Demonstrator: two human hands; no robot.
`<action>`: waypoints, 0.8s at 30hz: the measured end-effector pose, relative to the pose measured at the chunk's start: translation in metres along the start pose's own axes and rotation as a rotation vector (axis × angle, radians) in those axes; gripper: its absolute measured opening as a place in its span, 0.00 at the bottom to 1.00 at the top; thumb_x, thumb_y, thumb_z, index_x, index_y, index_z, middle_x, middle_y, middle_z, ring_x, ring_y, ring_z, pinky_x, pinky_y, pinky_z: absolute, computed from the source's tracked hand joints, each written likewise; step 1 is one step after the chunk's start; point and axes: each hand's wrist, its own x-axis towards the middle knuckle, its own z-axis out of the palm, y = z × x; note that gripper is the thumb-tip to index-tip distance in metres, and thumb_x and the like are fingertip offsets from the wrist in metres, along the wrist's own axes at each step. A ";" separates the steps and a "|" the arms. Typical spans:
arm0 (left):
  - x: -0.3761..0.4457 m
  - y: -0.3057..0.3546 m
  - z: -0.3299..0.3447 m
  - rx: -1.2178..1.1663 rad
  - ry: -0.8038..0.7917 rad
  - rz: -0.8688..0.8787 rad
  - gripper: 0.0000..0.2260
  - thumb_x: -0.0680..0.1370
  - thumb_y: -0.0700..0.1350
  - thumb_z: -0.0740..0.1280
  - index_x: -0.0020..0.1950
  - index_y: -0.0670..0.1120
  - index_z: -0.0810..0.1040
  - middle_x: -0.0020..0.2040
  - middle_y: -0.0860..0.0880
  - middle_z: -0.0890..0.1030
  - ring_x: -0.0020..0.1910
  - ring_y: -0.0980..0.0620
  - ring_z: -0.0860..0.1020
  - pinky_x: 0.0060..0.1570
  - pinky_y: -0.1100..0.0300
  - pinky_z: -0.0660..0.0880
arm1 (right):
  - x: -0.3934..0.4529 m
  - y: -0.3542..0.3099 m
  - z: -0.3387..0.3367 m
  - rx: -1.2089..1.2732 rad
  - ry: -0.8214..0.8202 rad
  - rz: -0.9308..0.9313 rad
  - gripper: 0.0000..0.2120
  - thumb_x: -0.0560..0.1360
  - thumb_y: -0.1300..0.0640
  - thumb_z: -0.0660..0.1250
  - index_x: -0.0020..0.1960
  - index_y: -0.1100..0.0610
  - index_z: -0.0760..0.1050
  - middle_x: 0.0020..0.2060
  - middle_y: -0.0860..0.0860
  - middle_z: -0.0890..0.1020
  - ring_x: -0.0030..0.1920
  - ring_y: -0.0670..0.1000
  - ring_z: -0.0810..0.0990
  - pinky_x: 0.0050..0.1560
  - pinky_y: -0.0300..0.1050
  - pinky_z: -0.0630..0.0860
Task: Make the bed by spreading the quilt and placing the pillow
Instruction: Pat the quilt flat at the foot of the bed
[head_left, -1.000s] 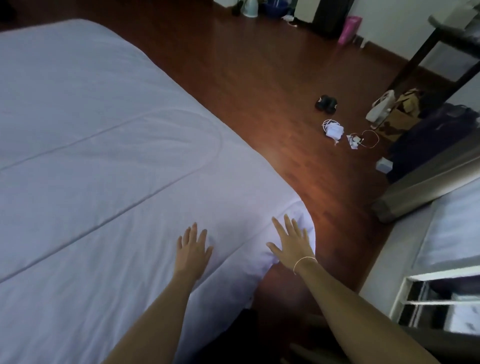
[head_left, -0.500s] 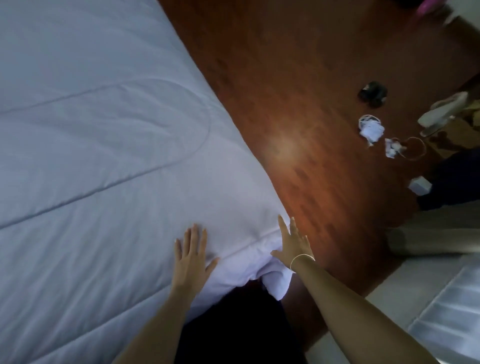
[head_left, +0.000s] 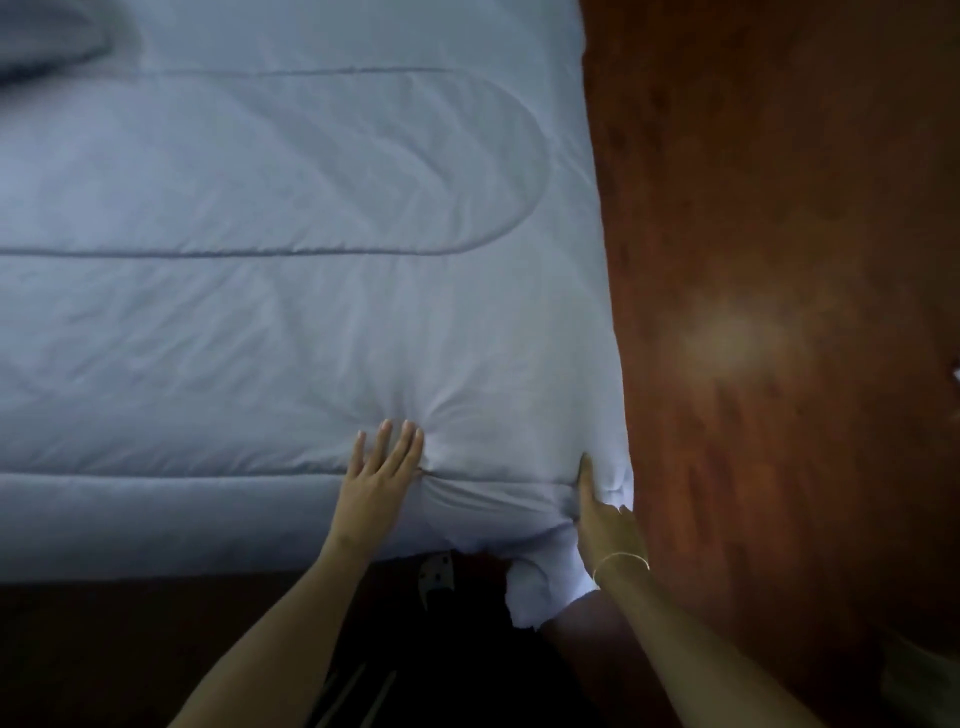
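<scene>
The pale blue-white quilt (head_left: 291, 312) lies spread over the bed and fills the left and middle of the head view; stitched seams curve across it. My left hand (head_left: 382, 467) presses flat on the quilt near its front edge, fingers straight, and creases fan out from the fingertips. My right hand (head_left: 602, 514) holds the quilt's front right corner (head_left: 615, 480): the thumb lies on top, the fingers are hidden under the bunched fabric. A flap of the quilt hangs below that corner. A soft raised shape (head_left: 47, 47) at the top left may be the pillow.
Reddish wooden floor (head_left: 779, 260) runs along the bed's right side, with a light reflection on it. Below the bed's front edge it is dark, with a small pale object (head_left: 436, 577) on the floor there. A white scrap (head_left: 956, 374) shows at the right border.
The view has tilted down and swung left over the bed. My right hand went from lying flat on the corner to holding it. My left hand stayed pressed flat on the quilt.
</scene>
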 end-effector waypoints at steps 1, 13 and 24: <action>0.002 0.001 0.000 -0.001 0.028 0.000 0.23 0.74 0.40 0.53 0.68 0.40 0.72 0.68 0.43 0.74 0.67 0.37 0.71 0.65 0.37 0.67 | -0.005 0.003 -0.001 0.025 -0.001 0.021 0.43 0.74 0.28 0.35 0.75 0.55 0.60 0.69 0.62 0.70 0.70 0.60 0.66 0.72 0.50 0.55; -0.005 0.039 -0.006 -0.187 0.103 -0.070 0.19 0.80 0.47 0.56 0.69 0.44 0.71 0.69 0.43 0.72 0.66 0.42 0.73 0.60 0.41 0.72 | -0.005 0.042 0.002 -0.190 0.138 -0.025 0.41 0.68 0.54 0.61 0.77 0.47 0.48 0.55 0.53 0.79 0.55 0.58 0.78 0.62 0.59 0.71; 0.031 -0.002 0.015 -0.285 0.064 -0.582 0.31 0.79 0.62 0.45 0.78 0.49 0.47 0.78 0.42 0.50 0.77 0.42 0.48 0.72 0.38 0.44 | 0.064 -0.050 -0.013 -0.118 0.444 -0.382 0.33 0.79 0.37 0.47 0.78 0.49 0.43 0.78 0.53 0.45 0.77 0.59 0.44 0.74 0.62 0.44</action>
